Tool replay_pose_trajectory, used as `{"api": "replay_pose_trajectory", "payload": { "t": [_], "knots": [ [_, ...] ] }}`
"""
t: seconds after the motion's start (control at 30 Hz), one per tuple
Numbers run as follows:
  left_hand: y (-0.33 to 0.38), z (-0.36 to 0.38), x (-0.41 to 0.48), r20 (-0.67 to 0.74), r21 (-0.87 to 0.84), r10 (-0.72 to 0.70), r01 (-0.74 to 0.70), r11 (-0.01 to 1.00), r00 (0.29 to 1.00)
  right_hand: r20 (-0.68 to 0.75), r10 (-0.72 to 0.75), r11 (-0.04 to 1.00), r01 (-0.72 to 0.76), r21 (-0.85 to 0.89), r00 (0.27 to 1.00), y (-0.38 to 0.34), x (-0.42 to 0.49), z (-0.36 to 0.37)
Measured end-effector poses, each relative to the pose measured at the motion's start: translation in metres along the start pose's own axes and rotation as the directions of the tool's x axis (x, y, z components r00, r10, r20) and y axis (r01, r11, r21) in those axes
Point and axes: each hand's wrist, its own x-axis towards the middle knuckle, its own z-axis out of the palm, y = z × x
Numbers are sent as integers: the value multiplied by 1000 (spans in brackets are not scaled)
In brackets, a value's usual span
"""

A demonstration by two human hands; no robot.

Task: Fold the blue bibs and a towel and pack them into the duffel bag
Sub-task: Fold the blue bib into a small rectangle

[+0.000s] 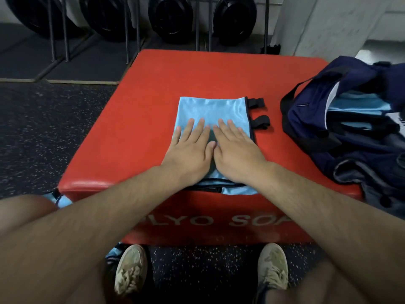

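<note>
A gym corner: dark speckled rubber flooring, black weight plates (168,18) racked along the far wall, and a red padded plyo box (153,110) in the middle as the work surface.

On top of the box, both hands lie flat, side by side, thumbs nearly touching. The left hand (189,148) and the right hand (235,150) have their fingers straight and slightly spread, palms pressing down on a shiny light blue bib (212,110). Neither hand grips anything. The bib is folded into a neat rectangle at the box's centre, with its near edge hanging slightly over the box's front lip. Two black straps (259,113) stick out from the bib's right side.

To the right of the bib, also on the box, sits an open navy duffel bag (341,119) (light blue cloth already shows inside its mouth). More blue fabric (58,199) peeks out beside the box's near left corner, down by the person's knee.

This looks like the smoothing stage of one fold. The likely next move is another fold or a lift across to the bag, which calls for keeping the slippery layers together.
</note>
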Motion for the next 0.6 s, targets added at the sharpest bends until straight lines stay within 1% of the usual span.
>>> {"api": "replay_pose_trajectory", "payload": {
  "t": [0.07, 0.13, 0.17, 0.23, 0.27, 0.3, 0.37, 0.43, 0.5, 0.57, 0.6],
  "knots": [
    [1, 2, -10, 28, -12, 20, -20, 1000, 999, -1, -35, 999, 35, -16, 999, -1, -11, 2],
    [1, 3, -20, 90, -39, 10, -7, 999, 996, 28, -34, 999, 34, -10, 999, -2, -24, 8],
    [0, 3, -23, 89, -51, 21, -17, 999, 996, 17, -35, 999, 35, 0, 999, -2, -29, 7],
    [4, -2, -29, 59, -35, 99, -97, 995, 993, -33, -75, 997, 74, -12, 997, 0, -36, 1],
    [4, -5, -32, 68, -33, 140, -138, 990, 988, -42, -114, 993, 112, -32, 993, 1, -40, -4],
    [3, -7, -36, 106, -47, 172, -168, 985, 979, -24, -154, 987, 153, -50, 988, 3, -45, -8],
    [-2, -11, -44, 186, -43, 256, -252, 967, 949, 68, -216, 972, 221, -81, 974, 13, -54, -15],
    [-7, -17, -47, 176, 53, 378, -392, 918, 909, 152, -254, 956, 272, -108, 955, 22, -59, -24],
    [-7, -24, -46, 175, 104, 469, -490, 865, 866, 207, -277, 944, 306, -125, 939, 27, -59, -36],
    [-4, -28, -46, 195, 130, 498, -525, 841, 845, 263, -283, 933, 328, -148, 923, 26, -59, -45],
    [-1, -30, -46, 183, 138, 507, -533, 835, 842, 284, -288, 922, 345, -176, 915, 24, -60, -47]
  ]
}}
